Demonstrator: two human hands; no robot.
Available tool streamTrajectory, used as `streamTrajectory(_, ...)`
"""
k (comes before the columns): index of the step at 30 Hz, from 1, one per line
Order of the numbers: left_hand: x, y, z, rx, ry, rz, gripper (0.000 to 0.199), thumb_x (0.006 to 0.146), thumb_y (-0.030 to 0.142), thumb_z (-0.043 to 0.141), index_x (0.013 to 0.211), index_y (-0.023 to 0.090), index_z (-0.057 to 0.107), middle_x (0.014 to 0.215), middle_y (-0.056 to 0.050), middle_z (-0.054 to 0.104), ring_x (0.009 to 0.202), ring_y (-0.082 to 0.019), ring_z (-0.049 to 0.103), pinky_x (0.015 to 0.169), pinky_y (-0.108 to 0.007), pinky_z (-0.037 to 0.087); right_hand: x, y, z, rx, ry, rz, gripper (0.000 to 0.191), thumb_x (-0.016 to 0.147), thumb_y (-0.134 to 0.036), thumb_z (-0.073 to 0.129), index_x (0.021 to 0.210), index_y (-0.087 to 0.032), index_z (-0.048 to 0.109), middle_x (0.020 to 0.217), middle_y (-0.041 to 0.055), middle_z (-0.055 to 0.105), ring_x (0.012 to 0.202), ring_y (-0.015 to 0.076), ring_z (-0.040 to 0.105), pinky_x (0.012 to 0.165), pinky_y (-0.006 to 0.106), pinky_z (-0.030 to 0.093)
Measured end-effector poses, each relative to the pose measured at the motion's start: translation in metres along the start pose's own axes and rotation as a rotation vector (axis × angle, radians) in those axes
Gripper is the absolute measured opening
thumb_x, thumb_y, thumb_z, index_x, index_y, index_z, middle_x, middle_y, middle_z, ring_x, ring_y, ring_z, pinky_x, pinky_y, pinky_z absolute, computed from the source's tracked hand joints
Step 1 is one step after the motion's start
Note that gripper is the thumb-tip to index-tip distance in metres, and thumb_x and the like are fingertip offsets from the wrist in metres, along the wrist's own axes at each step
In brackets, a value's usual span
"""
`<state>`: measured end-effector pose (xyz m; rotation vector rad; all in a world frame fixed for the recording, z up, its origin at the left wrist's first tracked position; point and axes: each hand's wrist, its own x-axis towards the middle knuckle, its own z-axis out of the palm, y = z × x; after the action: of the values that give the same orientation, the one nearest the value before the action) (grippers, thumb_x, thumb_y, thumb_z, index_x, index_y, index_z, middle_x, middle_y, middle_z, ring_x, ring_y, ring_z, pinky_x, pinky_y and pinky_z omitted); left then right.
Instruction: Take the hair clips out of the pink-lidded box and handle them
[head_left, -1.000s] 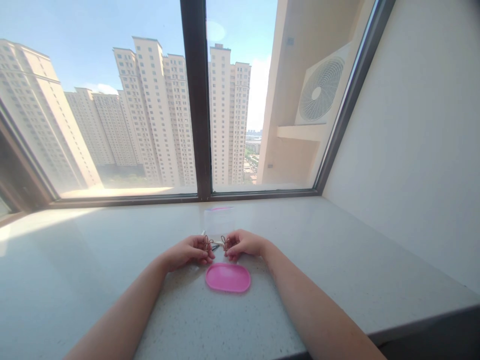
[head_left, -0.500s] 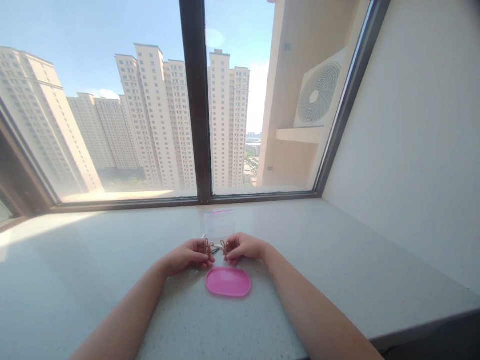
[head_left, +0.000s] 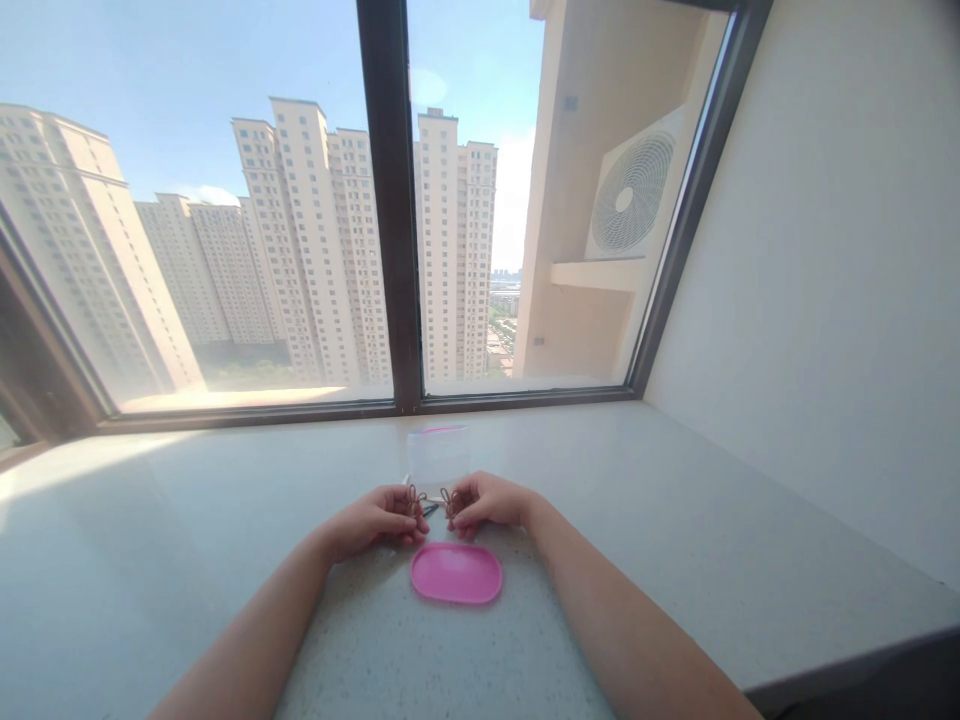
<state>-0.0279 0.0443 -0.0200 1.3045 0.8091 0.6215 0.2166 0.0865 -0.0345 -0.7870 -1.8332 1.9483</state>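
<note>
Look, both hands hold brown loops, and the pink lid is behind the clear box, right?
Not behind: the head view shows the pink lid in front of the clear box, nearer the person. The left hand and right hand do hold brown loops.

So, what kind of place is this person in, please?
Probably a high floor of an apartment building: a stone window ledge under a large window, with tower blocks outside and an outdoor air-conditioner unit.

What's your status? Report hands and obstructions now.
Left hand pinching small brown loop. Right hand pinching second brown loop. Pink oval lid just below hands; clear plastic box just beyond.
</note>
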Motion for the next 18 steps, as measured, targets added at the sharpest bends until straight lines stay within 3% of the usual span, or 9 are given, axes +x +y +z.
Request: streamTrajectory(18, 0.0017, -0.0046, -0.0031, 0.012, -0.014, 0.01, 0.025, 0.07, 0.022, 0.075, 0.087, 0.013, 0.059, 0.088, -0.011, 0.07, 0.078, -0.018, 0.065, 0.069, -0.027, 0.048, -0.0004, 0.0006, 0.0003, -0.004, 0.0, -0.019, 0.036, 0.052, -0.027, 0.085, 0.074, -0.009, 0.062, 0.07, 0.0044, 0.066, 0.062, 0.015, 0.064, 0.062, 0.027, 0.053)
